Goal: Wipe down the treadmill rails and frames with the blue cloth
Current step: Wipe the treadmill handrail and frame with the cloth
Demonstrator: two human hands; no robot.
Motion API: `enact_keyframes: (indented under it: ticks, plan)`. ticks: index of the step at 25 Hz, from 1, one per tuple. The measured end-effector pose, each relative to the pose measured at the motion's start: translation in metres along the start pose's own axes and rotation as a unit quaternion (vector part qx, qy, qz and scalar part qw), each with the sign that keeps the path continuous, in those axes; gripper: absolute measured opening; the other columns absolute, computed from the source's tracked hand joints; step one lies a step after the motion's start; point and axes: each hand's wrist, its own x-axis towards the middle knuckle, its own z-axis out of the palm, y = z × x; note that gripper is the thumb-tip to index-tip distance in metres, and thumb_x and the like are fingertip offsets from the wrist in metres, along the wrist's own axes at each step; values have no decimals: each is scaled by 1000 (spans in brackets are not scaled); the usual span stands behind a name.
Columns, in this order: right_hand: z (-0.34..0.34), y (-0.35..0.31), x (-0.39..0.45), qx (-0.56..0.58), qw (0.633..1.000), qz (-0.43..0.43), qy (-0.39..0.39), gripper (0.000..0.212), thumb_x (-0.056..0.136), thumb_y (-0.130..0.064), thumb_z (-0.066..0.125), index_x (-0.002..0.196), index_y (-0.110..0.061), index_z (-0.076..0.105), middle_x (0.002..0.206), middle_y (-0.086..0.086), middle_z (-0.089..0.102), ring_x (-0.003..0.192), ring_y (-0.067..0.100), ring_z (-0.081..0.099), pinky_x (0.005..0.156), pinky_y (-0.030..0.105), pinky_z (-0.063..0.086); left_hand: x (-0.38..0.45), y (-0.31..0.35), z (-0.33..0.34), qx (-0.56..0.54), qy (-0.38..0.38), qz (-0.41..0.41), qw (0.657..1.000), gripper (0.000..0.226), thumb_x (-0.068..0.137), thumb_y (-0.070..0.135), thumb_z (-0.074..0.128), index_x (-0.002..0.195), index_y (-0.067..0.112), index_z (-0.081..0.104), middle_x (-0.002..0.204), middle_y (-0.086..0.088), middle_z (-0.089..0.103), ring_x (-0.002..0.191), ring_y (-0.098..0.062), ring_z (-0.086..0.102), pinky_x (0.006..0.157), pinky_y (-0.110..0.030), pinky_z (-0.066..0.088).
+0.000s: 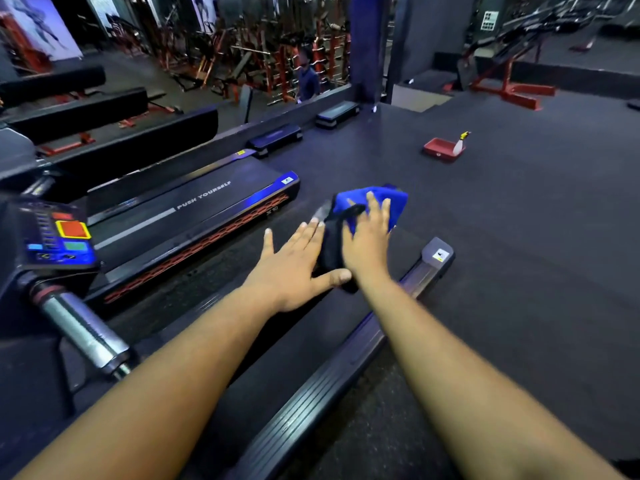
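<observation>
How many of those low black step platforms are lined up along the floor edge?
2. One step platform sits just beyond the far end of the neighbouring treadmill; the other step platform lies farther along, near the blue pillar. More may be hidden.

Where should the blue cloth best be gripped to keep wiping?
Probably from above, at its near end: the blue cloth lies bunched on a dark handrail, with the right hand flat on it. Curling those fingers over the folds would secure it.
</observation>
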Motion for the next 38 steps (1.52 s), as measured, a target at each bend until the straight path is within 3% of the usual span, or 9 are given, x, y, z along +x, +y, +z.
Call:
enact_keyframes:
  ticks: [3, 6, 10, 13, 17, 22, 27, 33, 38]
  plan:
    - [-3, 16, -16, 29, 997, -68, 2, 59, 89, -15, 44, 147, -24, 46, 166, 4, 16, 154, 28, -3, 120, 57, 6, 7, -1, 8, 2, 10, 4, 1000, 120, 66, 97, 6, 158, 22, -10, 166, 9, -11, 152, -8, -12, 120, -60, -7]
    - [-9, 42, 53, 83, 993, 61, 49, 55, 100, -24, 48, 153, -26, 35, 166, 5, 13, 153, 28, 7, 120, 59, 13, 6, -2, 8, 3, 2, 8, 1000, 117, 67, 96, 5, 158, 24, -10, 166, 10, -12, 151, -7, -14, 121, -58, -7]
    - [16, 48, 49, 465, 814, 291, 194, 43, 99, -37, 38, 138, -23, 50, 143, 1, 52, 134, 21, 49, 114, 35, 37, 4, -1, 7, -6, 2, 8, 1000, 111, 72, 92, 11, 158, 24, -11, 166, 10, -11, 152, -7, -13, 122, -55, -4]
    - [39, 11, -26, 568, 741, 334, 133, 40, 107, -38, 32, 119, -15, 62, 109, -1, 73, 101, 7, 68, 88, 17, 50, 5, -4, 8, -30, 3, 13, 999, 114, 70, 95, 9, 158, 25, -9, 167, 9, -8, 153, -9, -8, 123, -55, -1]
    - [64, -27, -85, 454, 817, 329, 133, 71, 77, -56, 57, 129, -7, 61, 122, 10, 68, 113, 26, 64, 106, 46, 48, 1, -6, 6, -58, 11, 29, 998, 112, 71, 91, 9, 159, 23, -4, 167, 7, -6, 153, -10, -6, 122, -56, -4]
    - [81, -61, -163, 332, 888, 318, 32, 48, 101, -47, 46, 142, -22, 44, 135, 4, 53, 128, 22, 51, 90, 19, 36, -45, -17, 6, -9, 53, 60, 997, 101, 82, 84, 15, 159, 21, -1, 167, 4, -8, 153, -11, -11, 119, -59, -10]
    - [95, -86, -213, 194, 941, 275, -28, 51, 98, -44, 46, 143, -20, 44, 145, 9, 47, 132, 28, 48, 98, 29, 40, -122, -47, 12, 45, 36, 30, 998, 114, 74, 92, 11, 158, 18, -7, 166, 4, -15, 151, -10, -18, 117, -66, -8]
    - [28, -77, -248, 30, 993, 84, -81, 83, 82, -14, 71, 152, -17, 27, 137, 12, 43, 125, 34, 48, 95, 34, 44, -161, -58, 16, 128, 30, 35, 991, 117, 72, 93, 10, 159, 15, -2, 166, -3, -17, 150, -15, -23, 115, -69, -10]
    - [-54, -46, -214, 71, 996, 47, -33, 108, 73, -25, 86, 157, -19, 19, 152, 6, 36, 140, 17, 34, 105, 15, 24, -125, -8, 14, 8, 80, 100, 992, 103, 80, 84, 15, 156, 16, 25, 165, -2, 21, 154, -19, -3, 120, -60, -9]
